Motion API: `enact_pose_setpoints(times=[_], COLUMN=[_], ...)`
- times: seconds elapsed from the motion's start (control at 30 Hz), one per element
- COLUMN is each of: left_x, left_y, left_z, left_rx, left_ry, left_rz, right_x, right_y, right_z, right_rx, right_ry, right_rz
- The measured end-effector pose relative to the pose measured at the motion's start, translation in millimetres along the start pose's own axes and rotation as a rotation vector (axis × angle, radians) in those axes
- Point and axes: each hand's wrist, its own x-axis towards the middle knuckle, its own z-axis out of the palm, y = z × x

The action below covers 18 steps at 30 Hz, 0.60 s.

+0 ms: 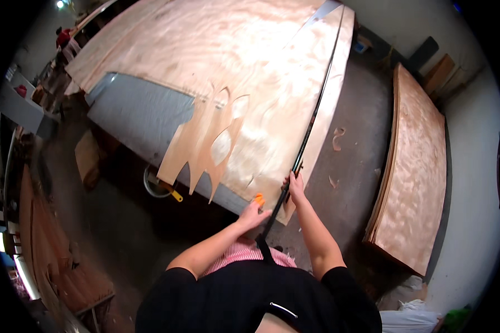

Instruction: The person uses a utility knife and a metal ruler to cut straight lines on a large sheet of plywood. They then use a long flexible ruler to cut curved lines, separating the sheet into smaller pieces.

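My right hand (296, 186) is closed around a long, thin black pole (312, 123), which runs from close to my body up over the right side of a large pale wood veneer sheet (261, 66). In my left hand (253, 215), at the near edge of that sheet, the fingers close on a small orange object (259, 198) whose kind I cannot make out. The pole's near end passes just right of this hand. Left of it, a thin veneer offcut (205, 141) with pointed, jagged ends and oval holes lies partly over the grey tabletop (144, 114).
A tall stack of veneer sheets (414, 172) stands at the right, by the wall. Veneer scraps (337, 139) lie on the floor between. Below the table's near edge is a round pale object (156, 186) with a yellow handle (176, 195). Brown boards (66, 266) are at lower left.
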Motion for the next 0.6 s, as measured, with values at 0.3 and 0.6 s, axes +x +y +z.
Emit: enact_pose_setpoints(times=[0.3, 0.6], left_x=[35.2, 73.0], left_y=[-122.6, -182.2], left_z=[-220.8, -317.1], left_rx=[0.579, 0.957], left_ry=[0.682, 0.657], left_rz=[0.093, -0.017], right_x=[-3.3, 10.0], right_y=[16.1, 4.8], right_z=[49.7, 59.0], right_rx=[-0.526, -0.531], right_ry=[0.178, 0.177], right_rz=[-0.199, -0.184])
